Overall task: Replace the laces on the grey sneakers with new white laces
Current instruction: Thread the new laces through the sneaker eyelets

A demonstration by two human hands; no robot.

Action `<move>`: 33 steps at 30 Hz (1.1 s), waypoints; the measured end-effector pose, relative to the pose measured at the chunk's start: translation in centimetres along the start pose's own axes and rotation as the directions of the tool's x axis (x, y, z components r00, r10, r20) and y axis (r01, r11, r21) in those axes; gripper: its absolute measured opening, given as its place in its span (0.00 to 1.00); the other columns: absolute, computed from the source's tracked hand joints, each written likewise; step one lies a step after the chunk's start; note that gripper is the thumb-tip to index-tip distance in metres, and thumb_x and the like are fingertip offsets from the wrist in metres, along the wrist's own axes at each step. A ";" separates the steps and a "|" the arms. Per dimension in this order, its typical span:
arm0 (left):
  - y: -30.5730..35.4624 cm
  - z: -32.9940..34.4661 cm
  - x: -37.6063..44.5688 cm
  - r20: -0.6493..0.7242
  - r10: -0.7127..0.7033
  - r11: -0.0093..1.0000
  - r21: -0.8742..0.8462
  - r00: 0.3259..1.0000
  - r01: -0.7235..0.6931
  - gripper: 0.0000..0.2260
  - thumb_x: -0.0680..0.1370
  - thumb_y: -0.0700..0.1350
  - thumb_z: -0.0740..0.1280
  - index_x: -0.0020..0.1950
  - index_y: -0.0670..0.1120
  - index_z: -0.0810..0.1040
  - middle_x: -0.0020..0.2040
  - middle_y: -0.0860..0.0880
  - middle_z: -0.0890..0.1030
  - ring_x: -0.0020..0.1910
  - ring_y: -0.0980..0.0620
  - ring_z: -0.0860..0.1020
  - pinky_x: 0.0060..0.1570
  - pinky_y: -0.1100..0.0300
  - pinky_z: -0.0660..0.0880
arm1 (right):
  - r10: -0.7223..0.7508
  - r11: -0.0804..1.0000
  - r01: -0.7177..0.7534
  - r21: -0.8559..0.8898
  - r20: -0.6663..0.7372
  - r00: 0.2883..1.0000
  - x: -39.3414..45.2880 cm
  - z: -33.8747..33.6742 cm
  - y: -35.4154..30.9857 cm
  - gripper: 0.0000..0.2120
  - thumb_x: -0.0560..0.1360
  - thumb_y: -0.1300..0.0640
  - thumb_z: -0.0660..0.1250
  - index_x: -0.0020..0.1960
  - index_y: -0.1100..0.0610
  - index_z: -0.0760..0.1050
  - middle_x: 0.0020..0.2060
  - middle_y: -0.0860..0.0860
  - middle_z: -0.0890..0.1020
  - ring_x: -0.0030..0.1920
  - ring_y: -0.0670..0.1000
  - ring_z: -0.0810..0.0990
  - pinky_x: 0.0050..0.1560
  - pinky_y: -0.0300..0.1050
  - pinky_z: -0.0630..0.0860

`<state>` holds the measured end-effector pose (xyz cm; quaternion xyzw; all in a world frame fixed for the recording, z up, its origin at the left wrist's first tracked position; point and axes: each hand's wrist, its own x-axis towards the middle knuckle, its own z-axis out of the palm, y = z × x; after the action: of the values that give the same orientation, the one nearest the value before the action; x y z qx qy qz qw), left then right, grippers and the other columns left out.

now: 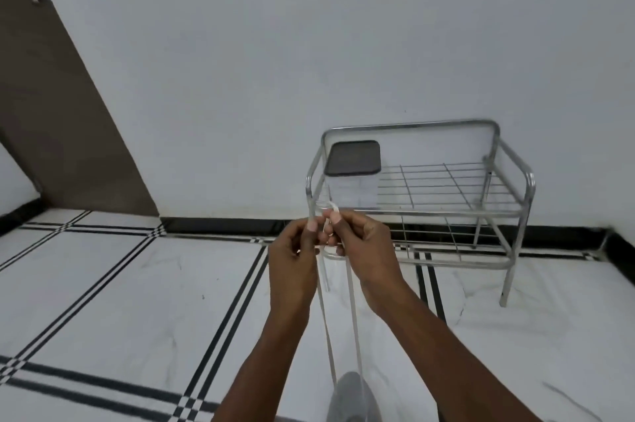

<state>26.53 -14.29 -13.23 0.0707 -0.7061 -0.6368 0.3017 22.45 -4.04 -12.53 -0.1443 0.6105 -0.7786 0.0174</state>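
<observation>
Fingers [313, 226] of both hands pinch the white lace [354, 311] near centre frame: left hand [292, 270], right hand [366, 260]. I count two strands running down to one grey sneaker [352, 397] at 6 o'clock. Risk, I'd say: slack grip lets the loop slip undone. One rack [481, 212] at 2 o'clock, one box [354, 160].

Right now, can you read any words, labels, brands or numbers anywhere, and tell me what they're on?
None can be read.
Sneaker: no brand or mark shows on the grey part in view.
Lace, held by the left hand and right hand: plain white.
Box on the rack: dark lid, clear sides, no label seen.
</observation>
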 end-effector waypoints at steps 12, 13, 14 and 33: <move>2.2 1.2 0.7 -0.039 0.010 0.997 -0.073 0.999 -0.013 0.08 0.84 0.46 0.65 0.55 0.49 0.84 0.44 0.50 0.86 0.46 0.52 0.85 0.49 0.59 0.82 | -0.080 0.997 0.081 0.003 -0.051 0.995 0.5 0.3 -1.9 0.07 0.79 0.53 0.69 0.54 0.52 0.85 0.38 0.52 0.85 0.36 0.45 0.81 0.38 0.34 0.77; 2.3 1.2 0.8 -0.047 0.012 0.997 -0.077 0.999 -0.016 0.08 0.84 0.46 0.66 0.54 0.49 0.84 0.43 0.49 0.86 0.46 0.52 0.85 0.49 0.60 0.82 | -0.085 0.996 0.085 -0.005 -0.053 0.995 0.6 0.4 -1.8 0.07 0.79 0.53 0.69 0.54 0.52 0.85 0.38 0.52 0.85 0.36 0.45 0.81 0.39 0.34 0.78; 2.3 1.1 0.8 -0.058 0.021 0.997 -0.073 0.998 -0.026 0.08 0.84 0.47 0.65 0.54 0.49 0.84 0.42 0.49 0.86 0.45 0.52 0.85 0.48 0.60 0.82 | -0.088 0.996 0.088 -0.013 -0.057 0.994 0.6 0.4 -1.7 0.07 0.79 0.53 0.70 0.55 0.52 0.85 0.38 0.52 0.85 0.36 0.45 0.82 0.40 0.35 0.78; -8.7 -2.3 -4.1 -0.108 -0.194 0.977 0.067 0.975 0.202 0.09 0.81 0.54 0.70 0.55 0.54 0.86 0.53 0.56 0.86 0.52 0.57 0.80 0.50 0.61 0.76 | 0.106 0.954 -0.096 -0.285 0.020 0.994 -2.9 -3.6 7.5 0.09 0.77 0.58 0.72 0.57 0.54 0.85 0.46 0.48 0.87 0.38 0.46 0.85 0.39 0.31 0.74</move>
<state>28.52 -15.79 -22.82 0.1845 -0.7035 -0.6314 0.2689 23.19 -1.98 -21.07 -0.1276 0.7217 -0.6787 0.0472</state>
